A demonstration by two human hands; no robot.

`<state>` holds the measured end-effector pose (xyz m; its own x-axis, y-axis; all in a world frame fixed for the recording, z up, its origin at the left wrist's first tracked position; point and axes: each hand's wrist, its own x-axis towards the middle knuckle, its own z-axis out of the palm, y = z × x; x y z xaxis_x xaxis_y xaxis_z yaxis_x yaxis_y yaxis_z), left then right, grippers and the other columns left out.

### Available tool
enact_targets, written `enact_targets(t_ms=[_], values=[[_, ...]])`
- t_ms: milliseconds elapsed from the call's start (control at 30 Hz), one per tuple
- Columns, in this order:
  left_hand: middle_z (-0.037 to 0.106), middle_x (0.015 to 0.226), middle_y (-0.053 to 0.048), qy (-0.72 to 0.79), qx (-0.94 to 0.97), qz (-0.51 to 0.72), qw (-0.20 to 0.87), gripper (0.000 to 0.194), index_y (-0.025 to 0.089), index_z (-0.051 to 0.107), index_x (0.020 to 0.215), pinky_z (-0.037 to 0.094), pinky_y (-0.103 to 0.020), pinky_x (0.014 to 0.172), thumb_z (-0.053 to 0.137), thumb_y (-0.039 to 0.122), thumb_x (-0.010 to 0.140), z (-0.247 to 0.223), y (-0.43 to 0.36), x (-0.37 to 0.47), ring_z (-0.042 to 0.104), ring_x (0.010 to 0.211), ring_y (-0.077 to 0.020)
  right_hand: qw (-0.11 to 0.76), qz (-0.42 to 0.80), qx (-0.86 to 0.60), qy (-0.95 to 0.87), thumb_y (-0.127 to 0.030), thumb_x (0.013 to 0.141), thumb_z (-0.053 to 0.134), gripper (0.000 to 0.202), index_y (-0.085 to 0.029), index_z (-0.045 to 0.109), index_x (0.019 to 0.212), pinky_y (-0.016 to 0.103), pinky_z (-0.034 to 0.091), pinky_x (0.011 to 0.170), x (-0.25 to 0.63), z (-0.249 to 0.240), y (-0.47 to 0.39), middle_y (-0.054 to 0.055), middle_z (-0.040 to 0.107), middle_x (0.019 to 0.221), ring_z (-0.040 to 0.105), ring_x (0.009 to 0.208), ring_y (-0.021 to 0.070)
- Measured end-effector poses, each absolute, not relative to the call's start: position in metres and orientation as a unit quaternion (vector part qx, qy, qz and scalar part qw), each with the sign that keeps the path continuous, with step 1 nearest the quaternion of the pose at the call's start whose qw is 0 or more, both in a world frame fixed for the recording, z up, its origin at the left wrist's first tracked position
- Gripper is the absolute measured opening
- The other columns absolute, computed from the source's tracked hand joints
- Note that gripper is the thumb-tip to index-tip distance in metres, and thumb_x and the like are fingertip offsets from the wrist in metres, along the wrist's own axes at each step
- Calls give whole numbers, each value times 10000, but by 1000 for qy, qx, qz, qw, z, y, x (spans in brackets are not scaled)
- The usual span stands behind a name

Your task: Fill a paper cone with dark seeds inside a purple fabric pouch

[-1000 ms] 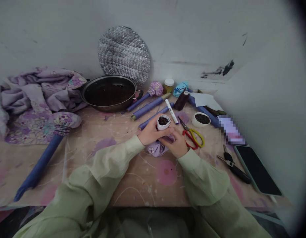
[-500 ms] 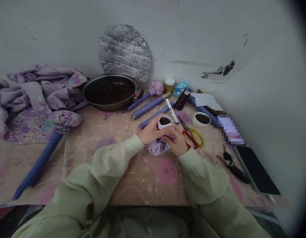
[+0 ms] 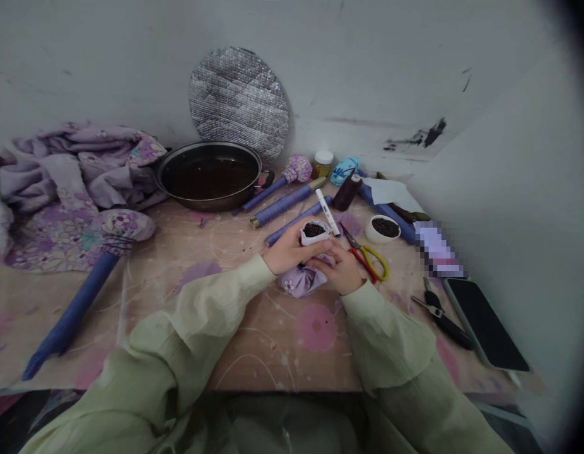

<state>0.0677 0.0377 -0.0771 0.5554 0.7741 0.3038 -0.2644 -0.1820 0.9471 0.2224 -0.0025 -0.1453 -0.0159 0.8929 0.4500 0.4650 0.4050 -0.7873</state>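
Observation:
My left hand [image 3: 286,246] is wrapped round the side of a small white cup-shaped holder [image 3: 315,240], open at the top. Dark grains [image 3: 315,230] fill it nearly to the rim. From the lower right, my right hand [image 3: 342,268] closes on the holder's base and on a gathered purple floral cloth [image 3: 302,282], whose bunched part hangs under both hands. The fingertips overlap there, so how the cloth joins the holder is hidden. Just right of my right hand lie scissors [image 3: 367,257] with red and yellow handles. A white marker [image 3: 328,213] lies just behind the holder.
A second white cup [image 3: 383,229] of dark grains stands at right, near a thread spool [image 3: 347,192] and blue-wrapped sticks [image 3: 285,203]. A black pan [image 3: 209,200] and floral cloth [image 3: 60,189] occupy the back left. Pliers [image 3: 443,318] and a phone [image 3: 485,323] lie at right.
The right hand has shifted very slightly at the base of the holder. Both hands keep their hold, and the things on the table stay where they were.

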Motion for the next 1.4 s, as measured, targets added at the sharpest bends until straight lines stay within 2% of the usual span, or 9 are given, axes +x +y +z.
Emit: enact_targets(t_ms=[267, 533, 633, 833, 1000, 1167, 1400], values=[[569, 785, 14, 188, 615, 430, 634, 354, 164, 560, 869, 458, -237, 745, 747, 412, 698, -79, 33, 71, 543, 726, -90, 506, 202, -506, -669, -386, 742, 691, 236, -207, 695, 897, 420, 525, 851, 222, -150, -1, 75, 710, 919, 661, 916, 238], [572, 787, 9, 212, 618, 449, 610, 392, 166, 556, 883, 453, -243, 714, 752, 440, 684, -78, 37, 69, 535, 700, -90, 492, 186, -503, -686, -371, 737, 704, 194, -218, 693, 855, 410, 508, 862, 221, -143, -5, 61, 692, 895, 646, 914, 225], [557, 791, 13, 221, 615, 458, 602, 416, 164, 541, 889, 440, -244, 734, 755, 449, 674, -78, 38, 70, 521, 718, -90, 490, 178, -506, -688, -392, 711, 729, 226, -213, 691, 845, 403, 512, 837, 219, -141, -6, 60, 686, 875, 644, 890, 224], [551, 834, 2, 210, 623, 450, 604, 480, 156, 513, 936, 433, -262, 772, 771, 445, 652, -80, 39, 70, 520, 757, -103, 486, 168, -510, -690, -375, 757, 692, 162, -222, 689, 808, 381, 518, 823, 217, -141, -8, 48, 688, 841, 650, 857, 208], [565, 826, -2, 232, 619, 441, 607, 472, 166, 511, 948, 439, -261, 771, 753, 461, 670, -79, 38, 70, 537, 757, -106, 474, 164, -515, -696, -392, 725, 716, 199, -230, 690, 838, 386, 532, 796, 216, -139, -9, 48, 684, 839, 655, 842, 216], [597, 858, -21, 228, 618, 430, 617, 519, 154, 536, 988, 444, -278, 788, 772, 459, 641, -81, 39, 70, 563, 797, -128, 469, 154, -518, -699, -371, 762, 686, 186, -215, 701, 862, 408, 513, 822, 216, -138, -10, 75, 683, 860, 646, 872, 235], [613, 927, -46, 219, 635, 423, 608, 450, 144, 574, 979, 445, -276, 807, 742, 443, 688, -80, 40, 67, 567, 846, -138, 466, 184, -488, -715, -322, 820, 611, 153, -226, 695, 905, 397, 525, 829, 217, -142, -8, 70, 682, 919, 649, 903, 222]])
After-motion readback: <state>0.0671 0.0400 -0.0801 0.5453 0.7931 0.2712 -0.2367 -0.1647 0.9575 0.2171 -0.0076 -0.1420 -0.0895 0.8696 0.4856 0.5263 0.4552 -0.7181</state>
